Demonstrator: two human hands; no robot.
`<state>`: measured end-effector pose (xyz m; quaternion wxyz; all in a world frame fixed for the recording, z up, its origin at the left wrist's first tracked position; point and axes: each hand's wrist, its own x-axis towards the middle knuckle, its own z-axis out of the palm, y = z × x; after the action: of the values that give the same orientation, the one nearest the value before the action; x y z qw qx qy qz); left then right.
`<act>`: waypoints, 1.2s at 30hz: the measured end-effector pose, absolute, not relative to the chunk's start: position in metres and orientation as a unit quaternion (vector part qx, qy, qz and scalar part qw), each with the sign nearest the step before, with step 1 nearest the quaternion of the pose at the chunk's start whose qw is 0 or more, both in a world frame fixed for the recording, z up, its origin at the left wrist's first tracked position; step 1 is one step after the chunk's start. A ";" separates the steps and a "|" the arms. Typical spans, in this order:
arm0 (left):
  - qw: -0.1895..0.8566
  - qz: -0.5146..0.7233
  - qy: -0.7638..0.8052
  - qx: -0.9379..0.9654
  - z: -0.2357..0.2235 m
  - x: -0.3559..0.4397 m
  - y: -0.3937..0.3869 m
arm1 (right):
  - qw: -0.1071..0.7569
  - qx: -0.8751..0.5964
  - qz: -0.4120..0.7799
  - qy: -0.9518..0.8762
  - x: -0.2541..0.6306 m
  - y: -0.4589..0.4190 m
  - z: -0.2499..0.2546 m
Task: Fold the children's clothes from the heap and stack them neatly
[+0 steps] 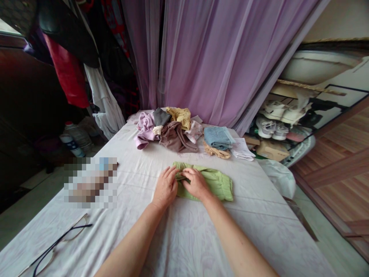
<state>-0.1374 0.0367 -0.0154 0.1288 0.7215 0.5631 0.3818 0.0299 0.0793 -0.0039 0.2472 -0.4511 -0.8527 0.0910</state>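
Observation:
A light green garment [216,182] lies folded on the white bed sheet in front of me, its gathered elastic edge at the right. My left hand [165,186] rests along the garment's left edge, fingers stretched forward and touching the cloth. From the right, my right hand [196,184] reaches over the garment, with its thumb and fingers bent around a fold near the left end. The cloth under both palms is hidden.
Behind are heaped clothes [175,140], folded blue denim [218,138], a tan strappy item [216,151] and white folded cloth [242,149]. Eyeglasses [54,244] and a blurred-out object [90,182] lie left. A shoe rack [276,129] stands right, beyond the bed's edge.

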 end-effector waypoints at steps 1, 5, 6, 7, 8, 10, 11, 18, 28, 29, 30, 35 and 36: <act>0.129 0.360 0.560 0.735 -0.013 -0.137 0.036 | 0.245 -0.445 0.090 -0.857 0.031 0.078 -0.004; 0.134 0.288 0.586 0.745 -0.004 -0.134 0.032 | 0.275 -0.424 0.149 -0.850 0.038 0.080 -0.001; 0.132 0.280 0.592 0.744 -0.002 -0.133 0.031 | 0.287 -0.430 0.167 -0.840 0.040 0.083 0.001; 0.129 0.274 0.597 0.743 -0.001 -0.132 0.030 | 0.298 -0.440 0.176 -0.829 0.041 0.088 0.003; 0.125 0.271 0.599 0.743 0.000 -0.132 0.030 | 0.304 -0.452 0.175 -0.820 0.042 0.092 0.006; 0.119 0.268 0.601 0.743 0.001 -0.132 0.029 | 0.301 -0.459 0.154 -0.822 0.039 0.103 0.010; 0.118 0.267 0.602 0.743 0.001 -0.131 0.029 | 0.288 -0.450 0.140 -0.834 0.036 0.109 0.010; 0.125 0.275 0.609 0.733 -0.001 -0.132 0.030 | 0.145 -0.436 0.081 -0.884 0.017 0.127 -0.008; 0.090 0.313 0.644 0.692 -0.011 -0.132 0.032 | 0.164 -0.490 0.065 -0.854 0.016 0.108 0.006; 0.089 0.314 0.653 0.683 -0.011 -0.132 0.032 | 0.185 -0.494 0.063 -0.847 0.016 0.104 0.006; 0.087 0.313 0.663 0.675 -0.010 -0.133 0.033 | 0.201 -0.495 0.065 -0.843 0.017 0.098 0.006; 0.090 0.291 0.686 0.661 0.005 -0.141 0.033 | 0.183 -0.505 0.070 -0.841 0.012 0.070 -0.003; 0.093 0.285 0.687 0.662 0.009 -0.142 0.033 | 0.179 -0.510 0.066 -0.839 0.011 0.066 -0.005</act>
<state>-0.1421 0.0327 0.0087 0.0929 0.6621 0.6869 0.2850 0.0108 0.0661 -0.0048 0.1789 -0.5104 -0.8385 0.0662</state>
